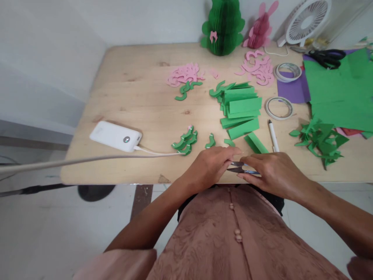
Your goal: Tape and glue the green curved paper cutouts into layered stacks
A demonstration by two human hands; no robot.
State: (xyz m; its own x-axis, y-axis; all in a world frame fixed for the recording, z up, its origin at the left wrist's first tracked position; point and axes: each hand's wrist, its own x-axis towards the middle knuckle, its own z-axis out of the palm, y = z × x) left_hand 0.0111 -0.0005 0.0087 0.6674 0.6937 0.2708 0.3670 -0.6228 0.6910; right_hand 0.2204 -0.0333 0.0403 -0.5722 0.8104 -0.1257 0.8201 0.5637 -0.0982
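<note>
At the table's front edge my right hand is closed around small thread snips, whose blades point left and stand apart. My left hand is closed in a pinch just left of the blade tips; what it holds, if anything, is hidden. Small curved green paper pieces lie just beyond my left hand, with a stack of similar curved pieces to their left. A folded green paper strip and a white pen lie just past my right hand.
Green paper strips, pink cutouts, tape rolls and green scraps lie farther back. A white power bank has a cable running left. Black scissors, a fan and a green honeycomb paper figure are at the back.
</note>
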